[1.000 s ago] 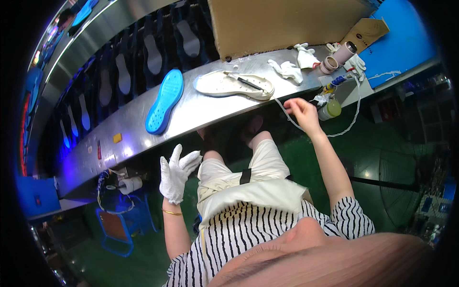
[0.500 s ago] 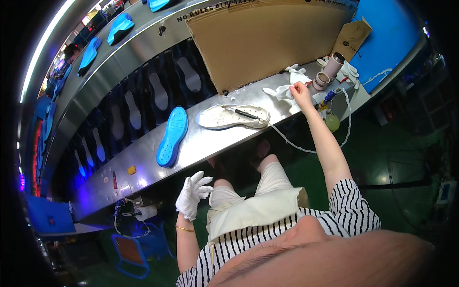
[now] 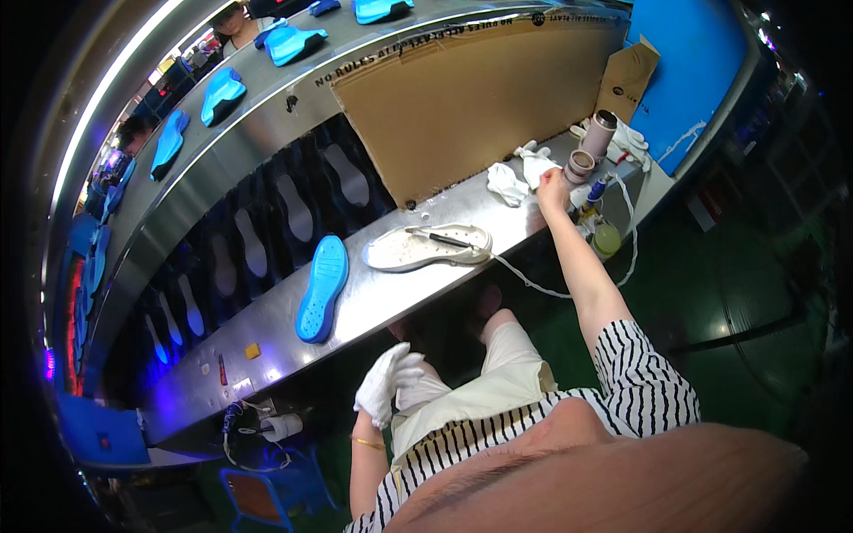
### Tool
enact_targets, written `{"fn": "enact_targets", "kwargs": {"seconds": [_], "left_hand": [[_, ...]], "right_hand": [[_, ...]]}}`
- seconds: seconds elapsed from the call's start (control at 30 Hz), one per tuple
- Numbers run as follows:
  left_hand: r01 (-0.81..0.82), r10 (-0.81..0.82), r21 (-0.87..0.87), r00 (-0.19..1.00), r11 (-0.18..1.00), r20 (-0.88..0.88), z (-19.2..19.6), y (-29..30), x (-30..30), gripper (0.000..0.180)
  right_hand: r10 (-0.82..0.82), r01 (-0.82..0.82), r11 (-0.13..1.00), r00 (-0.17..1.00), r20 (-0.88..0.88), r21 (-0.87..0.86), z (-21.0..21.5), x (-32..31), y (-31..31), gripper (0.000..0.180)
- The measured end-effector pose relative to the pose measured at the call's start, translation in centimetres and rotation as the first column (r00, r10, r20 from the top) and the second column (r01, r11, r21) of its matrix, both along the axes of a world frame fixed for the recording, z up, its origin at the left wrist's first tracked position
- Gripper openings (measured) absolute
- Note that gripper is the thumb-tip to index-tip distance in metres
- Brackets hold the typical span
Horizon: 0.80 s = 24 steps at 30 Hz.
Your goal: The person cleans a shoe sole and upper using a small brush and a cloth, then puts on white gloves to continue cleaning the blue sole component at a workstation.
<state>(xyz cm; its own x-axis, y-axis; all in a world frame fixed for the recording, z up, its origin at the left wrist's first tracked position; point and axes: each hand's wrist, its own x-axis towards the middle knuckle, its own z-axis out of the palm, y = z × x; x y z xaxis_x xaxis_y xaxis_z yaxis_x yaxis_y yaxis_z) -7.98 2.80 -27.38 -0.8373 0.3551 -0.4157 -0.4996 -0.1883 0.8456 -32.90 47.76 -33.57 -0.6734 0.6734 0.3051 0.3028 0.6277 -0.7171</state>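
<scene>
My left hand (image 3: 386, 384), in a white glove, hangs loosely over my lap below the bench edge and holds nothing. My bare right hand (image 3: 551, 188) reaches far out to the right end of the steel bench (image 3: 267, 351); its fingers curl against a white glove (image 3: 536, 165) lying there, and I cannot tell if it grips the glove. A second white glove (image 3: 506, 183) lies just left of it. A white shoe sole (image 3: 426, 247) with a dark brush (image 3: 442, 238) across it rests mid-bench. A blue sole (image 3: 322, 286) lies to its left.
A cardboard sheet (image 3: 480, 98) leans behind the bench. Two round containers (image 3: 582, 164) and a tall cup (image 3: 601, 131) stand beside my right hand. A yellow-green bottle (image 3: 607, 238) and a white cord (image 3: 533, 284) hang at the bench edge. Dark sole-shaped slots (image 3: 293, 209) and blue moulds (image 3: 222, 93) line the conveyor behind.
My right hand has risen from the bench's front edge by the cord up to the white gloves. My gloved left hand has dropped and its fingers have relaxed over my lap.
</scene>
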Motion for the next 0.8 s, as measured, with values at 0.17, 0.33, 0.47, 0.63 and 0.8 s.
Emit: {"fn": "enact_targets", "kwargs": {"seconds": [0.17,0.33,0.47,0.63,0.8], "left_hand": [[-0.112,0.128,-0.135,0.985,0.984,0.118,-0.1,-1.6,1.5,0.055],[-0.108,0.118,-0.095,0.988,0.99,0.102,0.1,-0.6,0.6,0.049],[0.029,-0.028,-0.056,0.999,0.998,0.02,1.3,1.3,-1.8,0.055],[0.264,-0.271,-0.081,0.957,0.961,-0.104,3.4,3.4,-4.8,0.046],[0.107,-0.365,-0.532,0.836,0.84,-0.409,10.3,9.5,-5.7,0.06]], "right_hand": [[0.01,-0.108,0.863,0.98,0.198,0.493,1.2,0.2,2.7,0.023],[0.188,-0.13,0.766,0.982,-0.026,0.63,3.9,-1.2,4.8,0.008],[0.185,-0.136,0.971,0.948,-0.261,0.196,9.2,-1.9,5.2,0.026],[0.504,-0.611,0.456,0.777,-0.378,-0.647,15.4,4.2,-0.7,0.025],[0.609,-0.75,0.194,0.597,-0.522,-0.632,16.8,11.6,-8.2,0.026]]}}
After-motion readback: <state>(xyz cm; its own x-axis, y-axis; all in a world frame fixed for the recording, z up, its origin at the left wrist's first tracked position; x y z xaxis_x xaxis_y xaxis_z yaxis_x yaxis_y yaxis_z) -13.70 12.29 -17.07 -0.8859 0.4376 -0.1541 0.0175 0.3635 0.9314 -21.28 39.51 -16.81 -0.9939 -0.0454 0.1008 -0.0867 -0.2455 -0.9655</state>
